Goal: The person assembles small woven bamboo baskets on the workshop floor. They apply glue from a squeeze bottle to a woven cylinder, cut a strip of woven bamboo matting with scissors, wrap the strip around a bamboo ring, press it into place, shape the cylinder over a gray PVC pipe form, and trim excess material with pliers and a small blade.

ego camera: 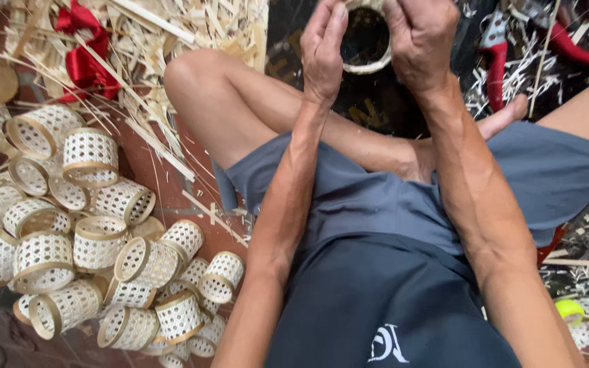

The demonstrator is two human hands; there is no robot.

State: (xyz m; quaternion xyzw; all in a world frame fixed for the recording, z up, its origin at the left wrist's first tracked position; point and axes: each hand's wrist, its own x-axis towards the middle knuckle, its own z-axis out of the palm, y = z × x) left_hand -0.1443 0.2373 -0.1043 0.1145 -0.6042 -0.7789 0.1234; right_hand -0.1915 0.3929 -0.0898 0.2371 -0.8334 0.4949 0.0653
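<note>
A small woven bamboo ring basket (366, 41) is gripped between both hands at the top of the head view, above the seated person's crossed bare legs. The left hand (323, 51) is closed on the basket's left rim, its fingers curled over the edge; the right hand (420, 41) is clenched around the right rim, with its fingertips hidden behind the weave. The basket's dark hollow is turned toward the camera.

Grey shorts (376, 204) and a dark grey shirt (376, 307) are seen below the forearms. A reddish floor (172, 170) is shown at left, where a heap of finished openwork bamboo cylinders (97, 238) is piled, many touching one another. Loose bamboo strips (165, 41) are scattered beyond the heap, with a red cloth (83, 58) lying among them. At upper right, red-handled pruning shears (506, 48) are laid on a dark surface littered with pale shavings (533, 75). A small yellow-green roll (570, 310) is seen at the lower right edge.
</note>
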